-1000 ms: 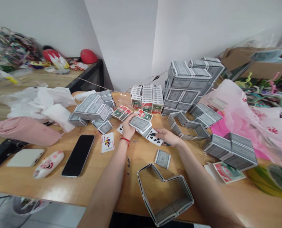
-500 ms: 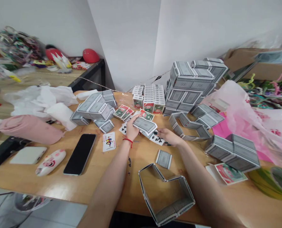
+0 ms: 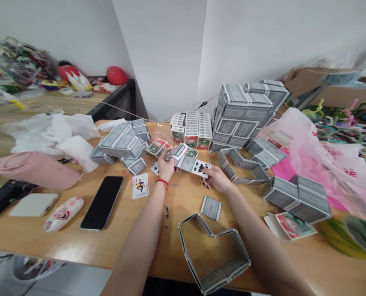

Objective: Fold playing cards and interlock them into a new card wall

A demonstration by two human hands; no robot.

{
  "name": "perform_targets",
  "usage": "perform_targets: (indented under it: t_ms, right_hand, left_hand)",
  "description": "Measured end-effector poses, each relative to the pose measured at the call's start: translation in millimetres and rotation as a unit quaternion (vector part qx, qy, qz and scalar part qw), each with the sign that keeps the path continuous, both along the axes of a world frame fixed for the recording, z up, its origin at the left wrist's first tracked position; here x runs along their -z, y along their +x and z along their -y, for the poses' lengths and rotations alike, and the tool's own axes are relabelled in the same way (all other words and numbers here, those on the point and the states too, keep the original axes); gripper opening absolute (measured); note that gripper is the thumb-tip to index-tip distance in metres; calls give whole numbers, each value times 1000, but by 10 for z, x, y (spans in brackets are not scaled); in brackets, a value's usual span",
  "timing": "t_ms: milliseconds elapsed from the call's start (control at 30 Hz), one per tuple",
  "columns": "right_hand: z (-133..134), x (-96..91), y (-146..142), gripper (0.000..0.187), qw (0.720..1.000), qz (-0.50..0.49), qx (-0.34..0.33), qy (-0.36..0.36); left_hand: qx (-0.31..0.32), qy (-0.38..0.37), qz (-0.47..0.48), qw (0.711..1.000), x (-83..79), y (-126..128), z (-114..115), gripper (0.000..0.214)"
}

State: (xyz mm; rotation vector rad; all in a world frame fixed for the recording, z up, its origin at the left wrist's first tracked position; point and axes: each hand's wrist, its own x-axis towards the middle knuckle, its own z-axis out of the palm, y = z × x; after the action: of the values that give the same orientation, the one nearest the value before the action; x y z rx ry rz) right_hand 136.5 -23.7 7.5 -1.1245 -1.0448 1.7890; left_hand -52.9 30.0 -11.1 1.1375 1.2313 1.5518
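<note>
Several playing cards (image 3: 177, 151) with grey patterned backs are gripped in my left hand (image 3: 166, 164), bent up at one end. My right hand (image 3: 216, 178) pinches the near right end of a strip of cards (image 3: 198, 166), part grey back and part black club face. Just below lies a small folded card piece (image 3: 211, 207) with a grey back. Nearer me stands a heart-shaped frame (image 3: 215, 255) of folded cards. A joker card (image 3: 140, 186) lies face up left of my left wrist. Under my hands more cards are partly hidden.
Boxed card decks (image 3: 191, 127) stand in rows at the back. Block-like card structures rise in a tall stack (image 3: 241, 111), with others at left (image 3: 123, 142) and right (image 3: 298, 197). A phone (image 3: 102, 201), an oval case (image 3: 63, 213) and green-yellow tape (image 3: 349, 234) also lie on the table.
My right hand has drawn the club-faced end of the strip up and right. The cards in my left hand have tilted and bent upward.
</note>
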Motion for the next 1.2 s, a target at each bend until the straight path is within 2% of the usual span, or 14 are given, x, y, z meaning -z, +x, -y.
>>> perform_targets:
  t_ms: [100,233,367,500,867,1000,1200]
  right_hand:
    - [2,1,-38,28,1000,5,6,-2]
    - [8,-30,-60,32,1000,-10,24,-7]
    - [9,-30,-54,35,1000,-6,20,-8]
    - [3,-8,-40,35,1000,12,6,-7]
    - [9,-33,-17,41,1000,-1,-8,-19]
    - [6,-13,-29,40,1000,1,-10,-16]
    - [19,-41,-76,43,1000,21,13,-2]
  left_hand:
    - [-9,9,-7,1000,16,-6,0,31]
    - [-16,20,-50,998,33,-2,13,37]
    - [-32,71,-116,990,61,-19,7,41]
    - [-15,81,-144,986,67,-28,10,47]
    - [4,89,-155,984,-24,36,118,54]
    - [18,73,-133,988,-21,78,138,57]
    - [5,64,-107,992,14,93,122,54]
